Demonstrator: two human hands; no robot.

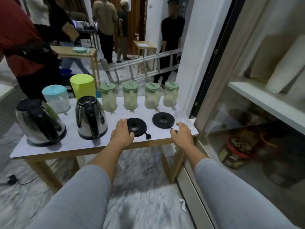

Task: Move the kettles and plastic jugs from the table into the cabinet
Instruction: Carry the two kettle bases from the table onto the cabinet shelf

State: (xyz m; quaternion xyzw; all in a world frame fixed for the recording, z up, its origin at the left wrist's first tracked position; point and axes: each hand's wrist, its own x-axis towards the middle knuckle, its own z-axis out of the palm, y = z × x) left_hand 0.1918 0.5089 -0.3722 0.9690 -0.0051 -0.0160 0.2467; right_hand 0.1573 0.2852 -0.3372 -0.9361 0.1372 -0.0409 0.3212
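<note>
Two steel kettles (41,120) stand at the near left of the worktop (82,146), and the plastic jugs (130,97) are lined along its far edge — none is yet in the cabinet (267,103) at the right. The kettles are judged rigid, smooth and fairly light if empty, best taken by their black handles; the jugs look light and thin-walled, best held by the side handle. Two black bases (137,127) lie near the front. The left hand (122,131) is spread open, its fingers resting on the nearer base's rim — nothing is clasped. The right hand (182,133) is loosely curled at the other base's cord; whether the cord is pinched cannot be told.
</note>
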